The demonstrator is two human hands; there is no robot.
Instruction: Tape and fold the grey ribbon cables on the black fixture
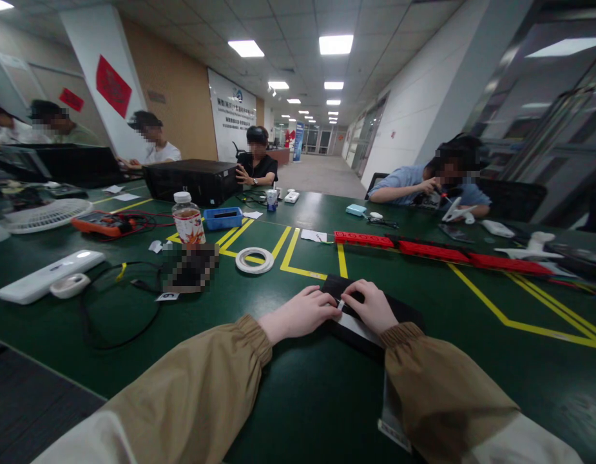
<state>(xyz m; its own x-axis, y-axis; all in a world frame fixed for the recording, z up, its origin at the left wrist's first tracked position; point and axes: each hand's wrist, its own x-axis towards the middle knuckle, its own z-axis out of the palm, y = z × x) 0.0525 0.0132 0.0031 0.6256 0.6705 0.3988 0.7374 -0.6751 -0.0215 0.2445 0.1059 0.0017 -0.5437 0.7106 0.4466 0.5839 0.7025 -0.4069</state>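
A flat black case (399, 311) with a pale strip (356, 326) along its near part lies on the table in front of me. My right hand (374, 307) pinches a small white piece (341, 303) over it between thumb and finger. From the other side my left hand (305, 314) reaches in, its fingers bent and pressed together close to that white piece. What the left fingertips grip, if anything, is hidden. A clear plastic sleeve (394, 412) with a printed label lies partly under my right forearm.
A roll of white tape (254, 260), a bottle (188, 222), a blue tray (223, 218) and a black cable (121, 345) lie to the left. Red strips (433, 250) run across the right, beyond the hands. Several other people sit around the green table (278, 399).
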